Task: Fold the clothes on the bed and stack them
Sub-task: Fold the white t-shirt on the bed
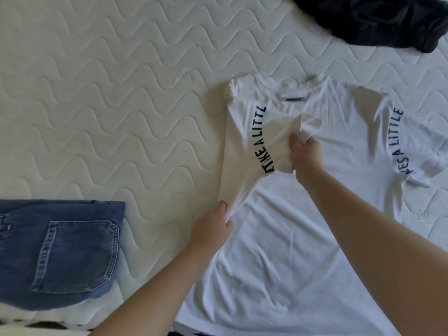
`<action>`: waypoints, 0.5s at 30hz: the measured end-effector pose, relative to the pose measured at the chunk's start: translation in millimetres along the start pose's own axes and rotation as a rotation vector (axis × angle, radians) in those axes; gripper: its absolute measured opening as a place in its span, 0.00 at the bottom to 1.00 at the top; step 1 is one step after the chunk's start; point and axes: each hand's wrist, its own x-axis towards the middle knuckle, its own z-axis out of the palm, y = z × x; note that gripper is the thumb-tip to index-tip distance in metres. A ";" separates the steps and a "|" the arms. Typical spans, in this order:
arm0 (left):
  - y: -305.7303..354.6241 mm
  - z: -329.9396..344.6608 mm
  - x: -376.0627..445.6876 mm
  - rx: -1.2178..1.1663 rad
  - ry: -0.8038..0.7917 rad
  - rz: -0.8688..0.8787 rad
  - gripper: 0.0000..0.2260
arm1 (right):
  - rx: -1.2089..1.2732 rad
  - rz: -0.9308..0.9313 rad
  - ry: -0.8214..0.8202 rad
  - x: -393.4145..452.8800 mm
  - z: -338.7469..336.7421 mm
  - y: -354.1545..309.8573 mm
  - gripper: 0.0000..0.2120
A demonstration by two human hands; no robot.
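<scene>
A white T-shirt [303, 238] with black lettering on both sleeves lies spread on the bed, collar pointing away from me. Its left sleeve is folded inward over the chest. My right hand [306, 155] grips the end of that sleeve near the shirt's middle. My left hand [212, 227] pinches the shirt's left side edge lower down. The right sleeve still lies flat, out to the right. Folded blue jeans [60, 253] rest at the lower left, back pocket facing up.
A crumpled dark garment [373, 20] lies at the top right corner. The white quilted mattress [109, 105] stretches bare across the left and top. A black-and-white patterned strip [43, 324] shows at the bottom left edge.
</scene>
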 end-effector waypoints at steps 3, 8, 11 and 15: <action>20.3 5.8 -17.5 -0.093 -0.035 0.036 0.10 | 0.094 0.064 -0.027 2.4 -17.1 4.8 0.10; 13.6 23.7 -52.7 0.005 -0.161 -0.026 0.12 | 0.046 0.256 -0.244 -11.6 -24.3 32.5 0.11; -2.4 35.0 -82.2 0.102 -0.211 -0.058 0.11 | -0.054 0.214 -0.193 -21.4 -21.1 43.8 0.08; -11.4 46.5 -111.5 0.120 -0.284 -0.072 0.09 | 0.027 0.170 -0.129 -29.3 -22.7 44.6 0.08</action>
